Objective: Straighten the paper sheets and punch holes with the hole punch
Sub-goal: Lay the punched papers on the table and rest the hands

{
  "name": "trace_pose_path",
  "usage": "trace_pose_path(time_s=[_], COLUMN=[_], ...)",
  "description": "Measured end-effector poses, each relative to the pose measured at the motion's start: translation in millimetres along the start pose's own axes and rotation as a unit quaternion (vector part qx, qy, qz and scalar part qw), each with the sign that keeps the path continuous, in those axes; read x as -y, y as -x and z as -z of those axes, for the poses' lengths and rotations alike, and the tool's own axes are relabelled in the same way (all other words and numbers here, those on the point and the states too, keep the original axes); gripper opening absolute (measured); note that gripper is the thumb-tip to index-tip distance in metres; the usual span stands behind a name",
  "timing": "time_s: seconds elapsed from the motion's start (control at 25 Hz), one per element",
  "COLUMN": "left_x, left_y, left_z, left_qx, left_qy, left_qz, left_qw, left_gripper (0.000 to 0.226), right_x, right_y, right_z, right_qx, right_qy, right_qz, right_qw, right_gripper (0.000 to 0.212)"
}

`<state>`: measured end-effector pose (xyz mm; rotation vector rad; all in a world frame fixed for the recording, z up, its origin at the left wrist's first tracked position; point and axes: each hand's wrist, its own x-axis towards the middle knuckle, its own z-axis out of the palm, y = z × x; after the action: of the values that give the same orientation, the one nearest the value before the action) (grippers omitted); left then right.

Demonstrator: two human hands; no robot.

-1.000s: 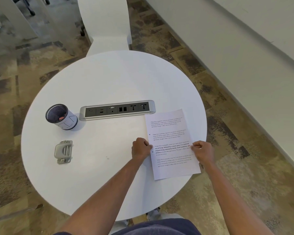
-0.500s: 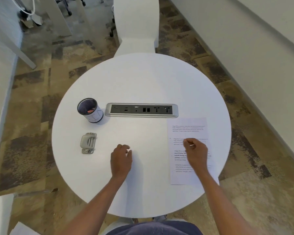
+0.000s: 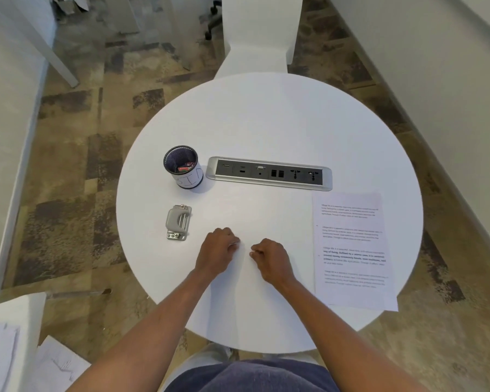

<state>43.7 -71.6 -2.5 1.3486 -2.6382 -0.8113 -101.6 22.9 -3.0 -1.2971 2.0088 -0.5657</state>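
A printed paper sheet (image 3: 351, 250) lies flat at the right side of the round white table (image 3: 266, 117), its near corner hanging over the edge. The grey metal hole punch (image 3: 178, 222) sits on the left side. My left hand (image 3: 218, 251) and my right hand (image 3: 272, 260) rest side by side in the table's middle, fingers curled in, a small gap between them. The left hand is just right of the punch, and the right hand is well left of the printed sheet. A faint pale edge under the hands may be a blank sheet; I cannot tell.
A mesh pen cup (image 3: 183, 168) stands behind the punch. A built-in socket strip (image 3: 269, 174) runs across the table's centre. A white chair (image 3: 255, 38) stands at the far side. More papers (image 3: 0, 355) lie on a white surface at lower left.
My right hand left the printed sheet and moved left to the table's middle. My left hand closed into a loose fist beside it. The view shifted left.
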Motion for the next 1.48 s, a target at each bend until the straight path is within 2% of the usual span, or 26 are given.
trace_pose_path(time_s=[0.24,0.52,0.68,0.8,1.0,1.12,1.24,1.32,1.36,1.4,1.48], left_x=[5.0,8.2,7.0,7.4,14.6,15.9,15.1,18.3,21.4,23.8,28.1], left_y=[-13.4,-20.5,-16.5,-11.9,-11.7,-13.9,-13.6,-14.7,-16.2,-17.1,-18.4], left_z=[3.2,5.6,11.4,12.2,3.9,0.0,0.7,0.9,0.9,2.5,7.5], left_qx=[0.033,0.055,0.035,0.014,-0.009,-0.011,0.001,0.022,0.031,0.039,0.033], left_qy=[-0.037,-0.111,-0.109,-0.103,-0.106,-0.141,-0.178,-0.147,-0.098,-0.031,0.116], left_qz=[-0.093,-0.166,-0.223,-0.248,-0.274,-0.291,-0.281,-0.245,-0.208,-0.156,-0.04], left_qw=[0.994,0.978,0.968,0.963,0.956,0.946,0.943,0.958,0.973,0.986,0.992], left_gripper=[0.016,0.021,0.019,0.023,0.021,0.019,0.02,0.021,0.022,0.023,0.024], right_x=[12.0,34.5,46.4,48.1,42.0,41.6,43.0,38.0,36.3,34.8,29.8], right_y=[-2.8,1.4,1.5,-0.6,2.6,4.2,4.1,-2.6,-6.3,-9.5,-12.3], right_z=[-15.3,-33.8,-41.9,-42.1,-49.6,-52.5,-50.6,-45.8,-41.0,-34.5,-18.4], right_qx=[-0.021,-0.069,-0.086,-0.098,-0.138,-0.163,-0.131,-0.104,-0.102,-0.114,-0.149], right_qy=[0.068,0.158,0.166,0.178,0.198,0.217,0.248,0.183,0.092,-0.015,-0.188], right_qz=[0.014,-0.031,-0.054,-0.04,-0.003,0.021,0.041,0.003,-0.047,-0.108,-0.188], right_qw=[0.997,0.985,0.981,0.978,0.97,0.962,0.959,0.978,0.989,0.988,0.953], right_gripper=[0.034,0.025,0.023,0.025,0.017,0.021,0.025,0.011,0.008,0.012,0.024])
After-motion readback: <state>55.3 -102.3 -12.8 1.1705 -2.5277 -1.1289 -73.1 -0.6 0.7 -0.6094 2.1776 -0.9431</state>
